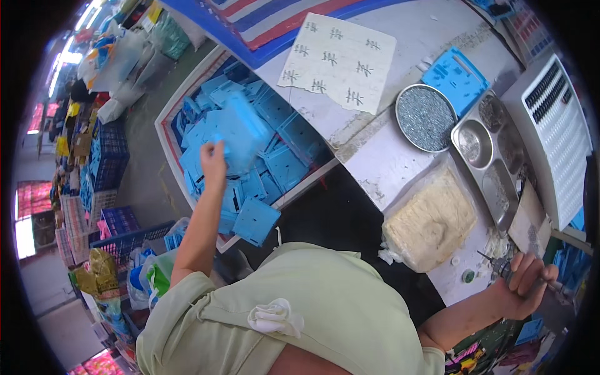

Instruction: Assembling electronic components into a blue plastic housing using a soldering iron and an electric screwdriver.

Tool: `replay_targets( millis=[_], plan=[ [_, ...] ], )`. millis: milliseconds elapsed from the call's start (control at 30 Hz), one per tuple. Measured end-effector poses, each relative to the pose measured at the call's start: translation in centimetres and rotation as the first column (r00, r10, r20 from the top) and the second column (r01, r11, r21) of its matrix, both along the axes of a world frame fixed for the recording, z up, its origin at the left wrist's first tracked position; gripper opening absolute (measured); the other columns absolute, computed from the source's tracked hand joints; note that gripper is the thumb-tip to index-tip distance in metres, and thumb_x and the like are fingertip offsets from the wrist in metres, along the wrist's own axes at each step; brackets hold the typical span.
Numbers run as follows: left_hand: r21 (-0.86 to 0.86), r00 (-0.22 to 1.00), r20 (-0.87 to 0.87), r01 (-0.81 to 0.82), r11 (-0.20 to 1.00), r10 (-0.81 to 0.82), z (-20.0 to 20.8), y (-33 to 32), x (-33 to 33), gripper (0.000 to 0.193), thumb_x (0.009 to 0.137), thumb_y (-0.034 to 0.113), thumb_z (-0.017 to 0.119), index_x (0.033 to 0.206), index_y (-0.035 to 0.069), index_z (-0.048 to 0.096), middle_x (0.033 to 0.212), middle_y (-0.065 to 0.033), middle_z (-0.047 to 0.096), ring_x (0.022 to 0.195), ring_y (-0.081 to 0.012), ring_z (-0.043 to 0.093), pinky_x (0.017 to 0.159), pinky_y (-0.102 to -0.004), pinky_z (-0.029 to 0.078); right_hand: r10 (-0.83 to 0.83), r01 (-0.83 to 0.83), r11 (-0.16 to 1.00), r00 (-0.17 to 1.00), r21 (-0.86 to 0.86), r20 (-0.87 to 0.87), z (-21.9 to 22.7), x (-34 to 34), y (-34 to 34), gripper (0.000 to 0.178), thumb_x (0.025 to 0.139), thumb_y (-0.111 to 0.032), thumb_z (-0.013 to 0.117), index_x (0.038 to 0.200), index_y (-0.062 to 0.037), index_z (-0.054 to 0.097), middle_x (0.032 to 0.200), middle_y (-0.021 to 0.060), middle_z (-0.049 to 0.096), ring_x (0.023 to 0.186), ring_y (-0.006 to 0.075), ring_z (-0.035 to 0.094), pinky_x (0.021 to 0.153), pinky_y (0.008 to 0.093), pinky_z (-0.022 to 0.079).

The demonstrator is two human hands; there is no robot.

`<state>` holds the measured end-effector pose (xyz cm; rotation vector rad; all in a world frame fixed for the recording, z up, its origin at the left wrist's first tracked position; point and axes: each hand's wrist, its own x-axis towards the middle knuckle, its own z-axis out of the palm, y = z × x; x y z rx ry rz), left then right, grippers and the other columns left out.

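My left hand reaches over a white-rimmed crate heaped with blue plastic panels. Its fingers are pinched at the near edge of one blue plastic panel, which is smeared by motion above the heap. Out at the far right, my right hand is wrapped round a power screwdriver, its thin bit pointing up and left over the table edge. The screwdriver's rear end is partly hidden by my fingers. Close to the bit lies a small green round piece.
On the white table are a round metal dish of small screws, a compartmented steel tray, another blue panel, a plastic-wrapped cream block and a marked paper sheet. A white rack stands right. Crates and bags fill the left.
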<state>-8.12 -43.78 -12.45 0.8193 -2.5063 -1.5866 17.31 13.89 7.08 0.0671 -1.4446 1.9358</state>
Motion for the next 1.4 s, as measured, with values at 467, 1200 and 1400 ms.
replay_targets(
  millis=[467, 1200, 1400],
  plan=[
    [-0.658, 0.221, -0.515, 0.517, 0.547, -0.828, 13.1, 24.6, -12.9, 0.014, 0.09, 0.013, 0.073, 0.1, 0.003, 0.071, 0.087, -0.0128, 0.069, 0.075, -0.0266, 0.066, 0.067, -0.0357, 0.051, -0.193, 0.178, 0.979, 0.964, 0.096, 0.182, -0.6, -1.8, 0.6, 0.035, 0.096, -0.029, 0.07, 0.112, -0.0071, 0.049, 0.062, -0.0031, 0.044, 0.054, 0.0098, 0.044, 0.061, 0.0291, 0.039],
    [-0.882, 0.312, -0.288, 0.282, 0.377, -0.906, 16.9, 30.6, -39.6, 0.021, 0.089, 0.021, 0.072, 0.099, 0.002, 0.069, 0.099, -0.0159, 0.065, 0.098, -0.0326, 0.064, 0.085, -0.0432, 0.05, -0.886, 0.835, 0.096, 0.321, 0.542, -0.336, 0.3, 0.4, 0.6, 0.062, 0.092, -0.032, 0.069, 0.136, 0.0064, 0.048, 0.13, 0.0243, 0.057, 0.124, 0.0335, 0.055, 0.108, 0.049, 0.046],
    [-0.74, -0.036, -0.44, 0.58, 0.34, -0.897, 21.2, 31.7, -9.9, 0.018, 0.082, -0.003, 0.067, 0.089, -0.003, 0.05, 0.085, -0.0123, 0.043, 0.078, -0.029, 0.047, 0.072, -0.0353, 0.041, 0.344, -0.308, 0.938, 0.767, -0.16, 0.541, -5.4, -9.8, -7.0, 0.054, 0.107, -0.034, 0.056, 0.148, 0.0005, 0.048, 0.129, 0.011, 0.064, 0.12, 0.0178, 0.06, 0.103, 0.0355, 0.05]
  ],
)
